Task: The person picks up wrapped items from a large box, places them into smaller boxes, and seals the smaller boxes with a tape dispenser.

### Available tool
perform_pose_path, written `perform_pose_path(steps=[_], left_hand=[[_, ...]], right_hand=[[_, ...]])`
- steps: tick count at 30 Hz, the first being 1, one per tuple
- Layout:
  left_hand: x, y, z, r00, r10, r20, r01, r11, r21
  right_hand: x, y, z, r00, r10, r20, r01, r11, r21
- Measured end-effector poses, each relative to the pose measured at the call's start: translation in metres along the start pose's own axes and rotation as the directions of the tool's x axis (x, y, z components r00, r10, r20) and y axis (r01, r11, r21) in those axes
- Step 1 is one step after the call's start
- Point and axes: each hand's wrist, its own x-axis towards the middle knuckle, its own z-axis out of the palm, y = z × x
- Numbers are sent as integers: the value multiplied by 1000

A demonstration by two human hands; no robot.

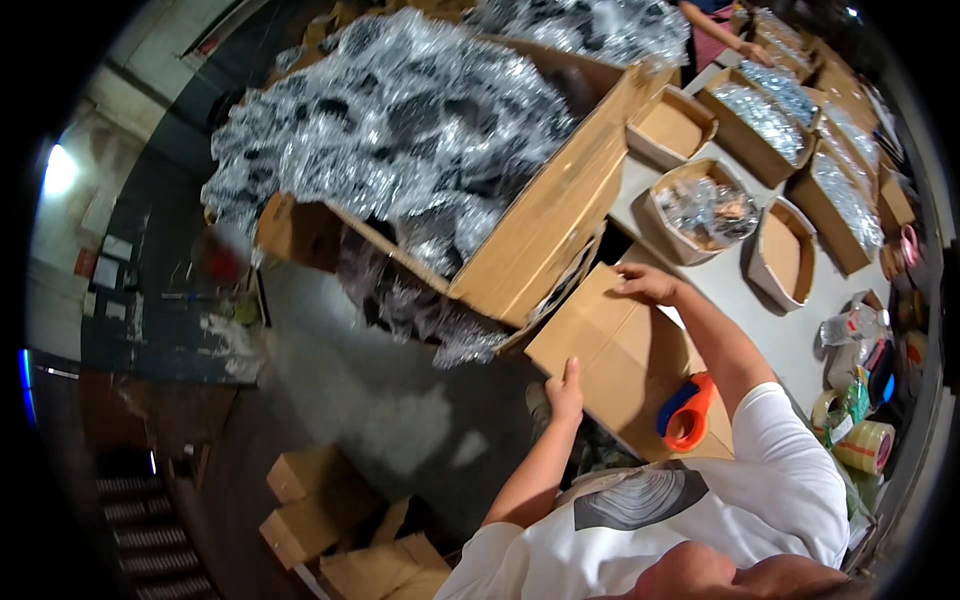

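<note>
Closest in, an orange-and-blue tape dispenser [686, 412] rests on top of a closed cardboard box [610, 355] that sits at the near edge of the table [800, 330]. The left hand [565, 390] grips the near left edge of that box, fingers curled over the side and thumb on the top panel, so the fingers are closed on cardboard. The right hand [650, 284] lies flat on the box's far corner, fingers spread narrow and pressing down on the flap, holding nothing else.

Toward the table's right edge lie rolls of tape [858, 440] and a crumpled clear plastic bottle [850, 325]. Below the table's near left, on the floor [400, 400], sit several small cardboard boxes [320, 505].

Just beyond the closed box, a large open carton [545, 215] leans at the table's left edge, heaped with bubble-wrapped items [400, 130]. Farther along the table stand small open boxes: one holding wrapped pieces [705, 210], with two empty ones [785, 250] near it. At the far end, long trays of wrapped goods [775, 115] line up, and another person's hand [748, 48] reaches toward them.
</note>
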Motion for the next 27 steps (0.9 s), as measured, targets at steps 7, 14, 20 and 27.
perform_pose_path(steps=[7, 14, 20, 27], left_hand=[[12, -29, 3, 998, 46, -47, -46, 999, 1], [18, -25, 15, 827, 462, -321, -133, 715, 687], [52, 20, 23, 762, -134, 633, -354, 733, 581], [64, 23, 61, 700, -333, 632, -366, 592, 718]], right_hand=[[8, 7, -8, 985, 112, 133, -104, 993, -61], [6, 17, -3, 811, -579, -89, 257, 488, -834], [5, -6, -8, 999, 12, -49, -49, 411, -911], [3, -10, -6, 981, -19, -196, -171, 405, -898]])
